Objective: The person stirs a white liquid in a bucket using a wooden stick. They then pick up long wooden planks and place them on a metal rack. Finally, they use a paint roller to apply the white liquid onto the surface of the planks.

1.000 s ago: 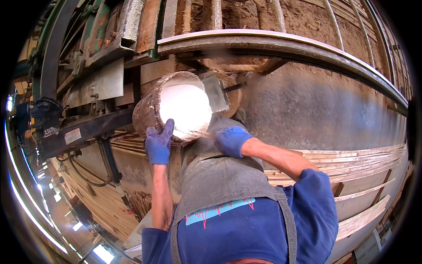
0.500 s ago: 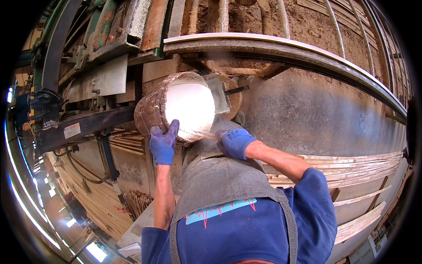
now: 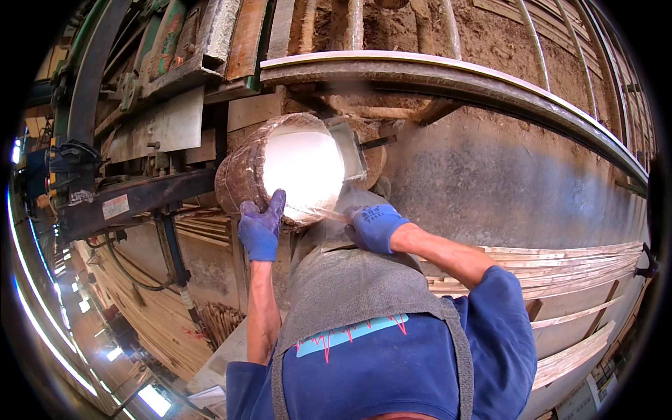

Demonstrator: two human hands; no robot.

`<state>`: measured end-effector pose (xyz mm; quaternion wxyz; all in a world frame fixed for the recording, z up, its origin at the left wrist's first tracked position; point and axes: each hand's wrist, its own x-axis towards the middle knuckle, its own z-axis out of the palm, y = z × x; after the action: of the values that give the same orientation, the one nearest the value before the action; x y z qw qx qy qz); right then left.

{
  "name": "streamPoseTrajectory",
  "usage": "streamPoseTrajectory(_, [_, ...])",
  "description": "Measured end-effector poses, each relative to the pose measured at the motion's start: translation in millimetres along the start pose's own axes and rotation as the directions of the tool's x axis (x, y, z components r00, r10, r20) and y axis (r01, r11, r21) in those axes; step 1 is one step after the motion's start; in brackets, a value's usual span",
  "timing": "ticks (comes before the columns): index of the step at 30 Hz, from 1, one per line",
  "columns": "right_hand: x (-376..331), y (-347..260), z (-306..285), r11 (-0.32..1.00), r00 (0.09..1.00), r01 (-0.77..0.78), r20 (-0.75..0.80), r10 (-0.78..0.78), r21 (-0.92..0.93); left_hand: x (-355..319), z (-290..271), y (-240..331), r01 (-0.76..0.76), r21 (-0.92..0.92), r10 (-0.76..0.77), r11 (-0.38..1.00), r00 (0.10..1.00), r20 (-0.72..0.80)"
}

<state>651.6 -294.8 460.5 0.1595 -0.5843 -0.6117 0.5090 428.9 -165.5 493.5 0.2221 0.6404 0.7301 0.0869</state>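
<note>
A brown, crusted bucket [image 3: 241,168] stands in front of me, its mouth facing up and toward me. Inside it is a bright white, glaring surface [image 3: 303,166]; whether that is liquid or lining I cannot tell. My left hand [image 3: 260,227], in a blue and purple glove, is closed on the near rim, one digit reaching over the edge. At the rim's near right, my right hand [image 3: 372,225], gloved in blue, is closed on a thin translucent strip [image 3: 329,213] that looks like plastic film and runs to the bucket. Its fingertips are partly hidden.
A squarish pale container [image 3: 348,150] with a dark handle adjoins the bucket's right side. Beyond runs a long metal rail [image 3: 420,70]. Machinery [image 3: 140,189] stands at the left, and stacked wooden strips [image 3: 553,269] lie at the right. A grey apron [image 3: 364,287] covers my lap.
The bucket's mouth has shifted very slightly to the right. Both hands keep their places and their hold.
</note>
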Motion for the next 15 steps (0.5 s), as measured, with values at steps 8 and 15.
streamPoseTrajectory(8, [2, 0, 4, 1.0, 1.0, -0.026, -0.001, 0.026, -0.014, 0, -6, 10, 0.083, 0.012, -0.083, 0.996, 0.995, 0.05])
streamPoseTrajectory(15, [5, -3, 8, 1.0, 1.0, -0.009, 0.0, 0.009, -0.025, 9, -1, -12, 0.056, -0.121, -0.046, 0.991, 0.995, 0.084])
